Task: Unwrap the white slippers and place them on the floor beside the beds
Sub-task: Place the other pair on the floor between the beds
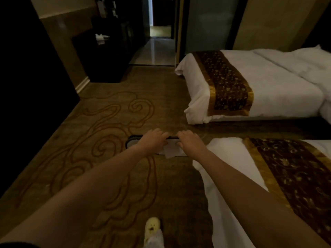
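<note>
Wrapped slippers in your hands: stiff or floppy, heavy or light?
Probably light: left hand and right hand grip the slippers by their top edge alone. Flat profile suggests thin, somewhat bendy soles. The white wrapper dangles loose, so may slip off.

The left hand (154, 138) and right hand (190, 142) grip the white slippers (132, 142) above patterned carpet (100, 122), beside the near bed (225, 151).

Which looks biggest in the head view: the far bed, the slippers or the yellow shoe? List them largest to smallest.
1. Far bed
2. Slippers, though partly hidden
3. Yellow shoe
</note>
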`<action>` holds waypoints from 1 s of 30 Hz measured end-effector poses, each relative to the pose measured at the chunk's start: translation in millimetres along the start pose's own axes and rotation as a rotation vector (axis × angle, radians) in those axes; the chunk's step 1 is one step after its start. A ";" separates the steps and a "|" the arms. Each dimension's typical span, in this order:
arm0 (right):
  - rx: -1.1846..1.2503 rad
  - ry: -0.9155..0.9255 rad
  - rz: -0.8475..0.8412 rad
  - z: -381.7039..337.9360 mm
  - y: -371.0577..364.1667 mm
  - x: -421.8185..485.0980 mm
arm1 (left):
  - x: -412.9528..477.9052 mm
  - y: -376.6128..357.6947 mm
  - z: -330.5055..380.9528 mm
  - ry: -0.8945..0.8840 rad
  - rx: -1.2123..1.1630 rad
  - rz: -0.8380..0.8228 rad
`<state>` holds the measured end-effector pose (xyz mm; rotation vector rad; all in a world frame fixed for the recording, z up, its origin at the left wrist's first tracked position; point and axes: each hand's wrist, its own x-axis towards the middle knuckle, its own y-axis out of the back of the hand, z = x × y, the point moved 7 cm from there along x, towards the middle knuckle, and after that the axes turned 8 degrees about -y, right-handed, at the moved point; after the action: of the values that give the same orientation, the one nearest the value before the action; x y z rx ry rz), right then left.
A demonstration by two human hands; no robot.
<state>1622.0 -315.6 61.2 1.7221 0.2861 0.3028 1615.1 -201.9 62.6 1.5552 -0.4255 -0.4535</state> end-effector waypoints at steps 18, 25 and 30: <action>-0.020 -0.330 -0.031 206.9 16.3 278.0 | 374.0 -8.5 -113.1 -0.349 -0.067 -0.043; 0.075 -0.407 -0.031 335.5 21.5 386.2 | 548.2 -1.1 -121.4 -0.462 -0.007 -0.050; 0.058 -0.483 -0.012 413.3 27.2 440.1 | 643.0 1.9 -119.1 -0.500 -0.031 -0.028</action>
<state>2181.3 -543.6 38.1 1.7907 -0.0501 -0.1351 2223.4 -441.6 51.2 1.4101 -0.7755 -0.8719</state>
